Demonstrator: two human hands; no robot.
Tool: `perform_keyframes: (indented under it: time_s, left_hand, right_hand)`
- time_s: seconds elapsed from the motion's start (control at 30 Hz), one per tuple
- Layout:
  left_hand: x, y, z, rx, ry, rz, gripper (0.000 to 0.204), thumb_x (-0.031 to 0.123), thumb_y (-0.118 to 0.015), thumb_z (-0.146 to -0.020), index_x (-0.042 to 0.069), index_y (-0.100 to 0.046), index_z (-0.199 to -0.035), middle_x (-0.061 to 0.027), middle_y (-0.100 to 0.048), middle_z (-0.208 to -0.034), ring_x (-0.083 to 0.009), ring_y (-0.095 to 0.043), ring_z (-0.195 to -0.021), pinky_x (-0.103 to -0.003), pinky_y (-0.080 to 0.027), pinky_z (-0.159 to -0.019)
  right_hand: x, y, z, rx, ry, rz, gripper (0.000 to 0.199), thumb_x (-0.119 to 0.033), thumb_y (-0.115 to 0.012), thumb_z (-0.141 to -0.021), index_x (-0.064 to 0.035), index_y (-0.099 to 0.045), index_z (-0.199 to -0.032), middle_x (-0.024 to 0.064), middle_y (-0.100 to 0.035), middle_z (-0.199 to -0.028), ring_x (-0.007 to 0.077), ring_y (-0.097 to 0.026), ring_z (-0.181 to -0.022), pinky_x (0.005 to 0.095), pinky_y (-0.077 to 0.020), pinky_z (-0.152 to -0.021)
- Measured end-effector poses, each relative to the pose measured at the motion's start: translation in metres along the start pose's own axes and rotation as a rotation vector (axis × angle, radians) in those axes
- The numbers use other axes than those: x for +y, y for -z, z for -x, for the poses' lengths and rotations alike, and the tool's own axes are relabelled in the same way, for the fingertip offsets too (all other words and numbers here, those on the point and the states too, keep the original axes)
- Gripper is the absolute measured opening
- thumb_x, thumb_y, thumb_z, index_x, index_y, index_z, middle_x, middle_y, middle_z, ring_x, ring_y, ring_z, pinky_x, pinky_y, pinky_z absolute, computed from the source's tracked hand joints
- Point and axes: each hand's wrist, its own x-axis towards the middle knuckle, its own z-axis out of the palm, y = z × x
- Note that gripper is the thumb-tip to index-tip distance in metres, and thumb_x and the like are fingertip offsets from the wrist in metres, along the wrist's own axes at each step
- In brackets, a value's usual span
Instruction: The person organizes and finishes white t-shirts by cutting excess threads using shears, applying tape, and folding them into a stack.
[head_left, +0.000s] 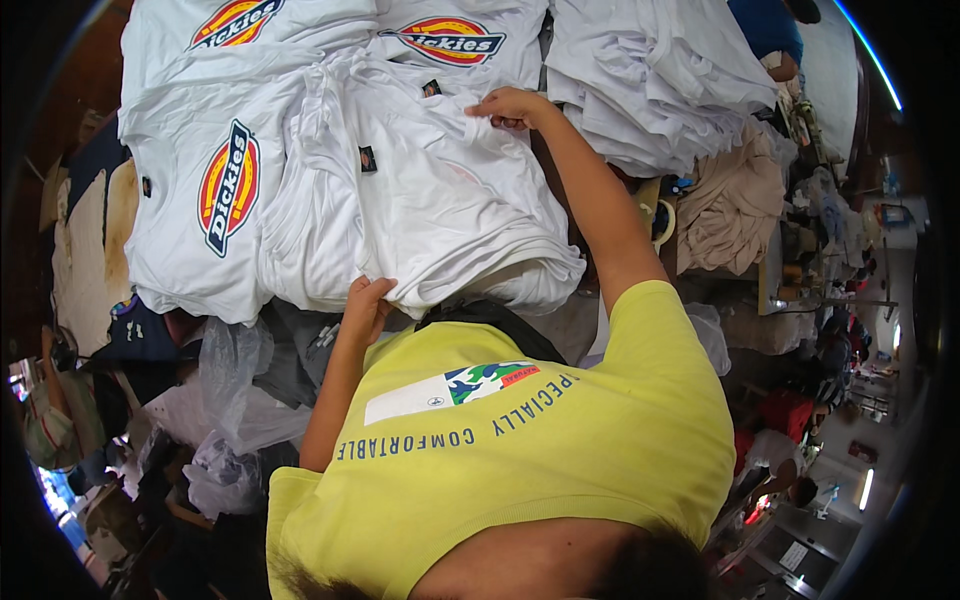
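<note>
A white T-shirt (450,200) lies spread over a stack of the same shirts on the table before me, with dark neck labels showing near its collar. My left hand (368,304) pinches its near edge, close to my waist. Farther off and to the right, my right hand (508,106) has its fingers closed on the shirt's far right part. A faint reddish print shows through the cloth between my hands. Left of it lies another white shirt (180,200) with a red, yellow and dark blue printed emblem.
More printed white shirts (450,35) lie at the back. A heap of white garments (650,80) stands at the back right, and beige cloth (735,205) hangs beside a roll of tape (663,222). Clear plastic bags (230,380) are at lower left. Other people are on the far right.
</note>
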Motion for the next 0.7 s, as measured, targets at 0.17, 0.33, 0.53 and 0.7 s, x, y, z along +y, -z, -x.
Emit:
perform_keyframes:
  time_s: [0.17, 0.33, 0.53, 0.7]
  left_hand:
    - [0.001, 0.002, 0.002, 0.014, -0.008, -0.017, 0.028, 0.002, -0.052, -0.08, -0.006, -0.05, -0.106, -0.0119, -0.061, -0.096, -0.0185, -0.062, -0.081, -0.032, -0.052, -0.071]
    - [0.0, -0.001, -0.001, -0.02, -0.013, 0.001, 0.028, 0.003, -0.051, -0.08, -0.006, -0.05, -0.106, -0.0116, -0.061, -0.097, -0.0189, -0.062, -0.081, -0.033, -0.052, -0.072]
    - [0.0, -0.001, -0.004, -0.05, -0.003, -0.015, 0.03, 0.004, -0.051, -0.08, -0.006, -0.049, -0.107, -0.0119, -0.061, -0.097, -0.0199, -0.062, -0.083, -0.036, -0.051, -0.075]
    - [0.002, 0.003, 0.001, -0.03, -0.017, 0.012, 0.036, 0.009, -0.053, -0.082, -0.006, -0.045, -0.114, -0.0134, -0.059, -0.103, -0.0203, -0.062, -0.085, -0.036, -0.051, -0.077]
  right_hand:
    - [-0.007, -0.022, 0.003, 0.023, 0.147, -0.022, 0.035, -0.033, -0.076, -0.065, -0.0086, -0.057, -0.083, -0.0009, -0.048, -0.073, 0.0112, -0.047, -0.066, 0.0268, -0.0411, -0.059]
    - [0.018, 0.043, -0.028, 0.209, 0.407, -0.841, 0.032, -0.004, -0.068, -0.068, -0.0061, -0.054, -0.097, 0.0093, -0.059, -0.092, 0.0259, -0.058, -0.089, 0.0421, -0.0487, -0.082]
    - [0.029, 0.09, 0.003, 0.466, 0.762, -1.146, 0.037, 0.009, -0.063, -0.068, -0.0033, -0.052, -0.102, 0.0127, -0.06, -0.087, 0.0244, -0.059, -0.081, 0.0339, -0.0503, -0.075]
    - [-0.008, -0.047, 0.111, 0.475, 1.294, -0.645, 0.027, -0.001, -0.058, -0.08, -0.0026, -0.054, -0.107, 0.0068, -0.061, -0.101, 0.013, -0.057, -0.088, 0.0256, -0.0479, -0.073]
